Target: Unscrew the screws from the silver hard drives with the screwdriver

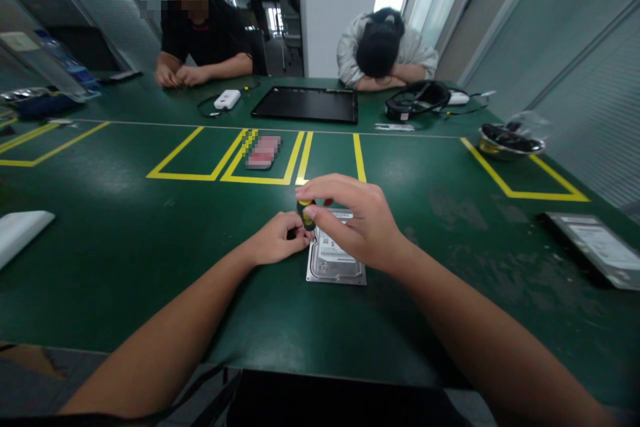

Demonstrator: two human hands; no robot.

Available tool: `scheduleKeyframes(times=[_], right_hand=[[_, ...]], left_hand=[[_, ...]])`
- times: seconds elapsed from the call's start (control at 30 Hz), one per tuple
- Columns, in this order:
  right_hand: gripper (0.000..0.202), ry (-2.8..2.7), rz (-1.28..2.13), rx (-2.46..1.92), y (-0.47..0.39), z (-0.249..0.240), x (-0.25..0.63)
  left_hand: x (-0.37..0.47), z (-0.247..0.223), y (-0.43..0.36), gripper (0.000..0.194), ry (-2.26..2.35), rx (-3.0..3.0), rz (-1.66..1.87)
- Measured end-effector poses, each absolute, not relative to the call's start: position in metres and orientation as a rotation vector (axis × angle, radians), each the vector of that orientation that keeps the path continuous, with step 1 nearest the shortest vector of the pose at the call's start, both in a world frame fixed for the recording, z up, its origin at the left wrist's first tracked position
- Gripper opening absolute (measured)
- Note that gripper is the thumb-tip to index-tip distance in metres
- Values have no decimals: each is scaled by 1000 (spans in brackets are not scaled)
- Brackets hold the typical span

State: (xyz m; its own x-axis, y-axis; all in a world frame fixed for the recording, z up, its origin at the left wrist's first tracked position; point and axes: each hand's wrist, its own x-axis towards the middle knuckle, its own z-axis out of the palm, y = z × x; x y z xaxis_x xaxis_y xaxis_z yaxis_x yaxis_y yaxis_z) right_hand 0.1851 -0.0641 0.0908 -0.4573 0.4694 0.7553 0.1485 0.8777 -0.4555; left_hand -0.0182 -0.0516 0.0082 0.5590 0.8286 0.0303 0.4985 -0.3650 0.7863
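A silver hard drive (336, 272) with a white label lies flat on the green table in front of me. My right hand (363, 220) reaches over it and is closed on a short black-and-yellow screwdriver (307, 215), held upright above the drive's left edge. The screwdriver's tip is hidden by fingers. Beside that same edge, my left hand (280, 238) has its thumb and fingers pinched together close to the screwdriver's lower end. Whatever sits between those left fingertips is too small to make out.
Farther back are a pink phone (264, 151), a black screen panel (306, 105), a white adapter (227, 100) and coiled black cables (417, 100). At right stand a bowl of parts (511, 143) and another drive (595, 247). Two people sit across the table.
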Motion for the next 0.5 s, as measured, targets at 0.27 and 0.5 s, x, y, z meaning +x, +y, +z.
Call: scheduleKeyframes(times=[0.27,0.5], right_hand=[[13,-1981,413,-499,-66,93,186],[8,-2005,393,-525,-63,93,186]], left_hand=[[-19,7,-52,17,1051,2078,547],[-18,8,-51,19,1053,2097,521]])
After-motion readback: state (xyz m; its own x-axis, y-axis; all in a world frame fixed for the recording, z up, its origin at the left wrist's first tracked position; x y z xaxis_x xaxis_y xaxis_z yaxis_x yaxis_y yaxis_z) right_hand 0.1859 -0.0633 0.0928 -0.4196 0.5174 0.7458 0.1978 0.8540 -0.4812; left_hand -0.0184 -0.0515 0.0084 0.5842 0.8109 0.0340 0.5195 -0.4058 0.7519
